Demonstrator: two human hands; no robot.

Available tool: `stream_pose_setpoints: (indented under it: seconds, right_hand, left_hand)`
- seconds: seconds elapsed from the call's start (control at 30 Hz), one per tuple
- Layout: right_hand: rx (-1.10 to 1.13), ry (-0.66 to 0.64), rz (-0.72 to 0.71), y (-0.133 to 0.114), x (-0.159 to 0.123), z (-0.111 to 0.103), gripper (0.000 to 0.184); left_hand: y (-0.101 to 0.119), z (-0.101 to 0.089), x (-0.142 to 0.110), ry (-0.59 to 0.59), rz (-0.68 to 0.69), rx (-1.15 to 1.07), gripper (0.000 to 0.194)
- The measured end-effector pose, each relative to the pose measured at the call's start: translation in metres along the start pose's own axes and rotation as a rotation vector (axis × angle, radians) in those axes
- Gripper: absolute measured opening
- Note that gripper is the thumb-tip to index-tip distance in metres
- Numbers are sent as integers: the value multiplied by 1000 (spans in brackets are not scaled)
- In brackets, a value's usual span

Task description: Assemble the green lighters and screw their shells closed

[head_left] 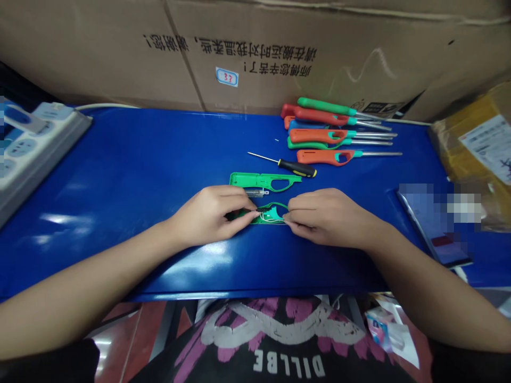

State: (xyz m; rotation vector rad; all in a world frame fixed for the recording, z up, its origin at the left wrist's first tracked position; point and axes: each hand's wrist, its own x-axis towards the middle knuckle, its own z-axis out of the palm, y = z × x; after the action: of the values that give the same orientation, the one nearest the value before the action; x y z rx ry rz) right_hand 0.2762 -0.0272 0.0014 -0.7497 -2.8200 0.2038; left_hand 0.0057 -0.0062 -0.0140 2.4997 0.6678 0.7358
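A green lighter casing half [259, 222] lies open side up on the blue table between my hands. In it sit a turquoise trigger [272, 214], thin pale wires and a small dark part. My left hand [217, 213] is closed over the casing's left part, thumb and fingertips pinched by the wires. At the other end, my right hand [319, 218] pinches the casing beside the trigger. Just beyond lies the other green casing half [255, 181]. A clear tube with a metal end [257, 193] rests between the two halves, partly behind my left fingers.
Beyond the casing lies a black-and-yellow screwdriver [297, 167]. Several assembled long lighters [325, 156] are piled farther back. A power strip [35, 143] stands at left, a phone [433, 229] and a taped box [475, 143] at right. Cardboard [159, 64] walls the back.
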Motion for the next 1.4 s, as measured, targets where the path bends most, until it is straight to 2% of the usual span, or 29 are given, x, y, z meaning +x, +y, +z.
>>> stream_pose_setpoints:
  seconds: [0.3,0.83,1.0,1.4]
  right_hand:
    - [100,8,24,2,-2,2,26]
    - [130,-15,13,7,-3,5,25]
    - [130,-20,12,7,-3,4,27]
    - [85,-13,-1,6,-1,5,26]
  left_hand:
    - [1,-2,1,-1,-8,9,15]
    - [-5,-3,1,-36,54,-51,14]
    - [-5,-3,1,-41,32,-43,16]
    - [-7,5,0,42,51,-58,11]
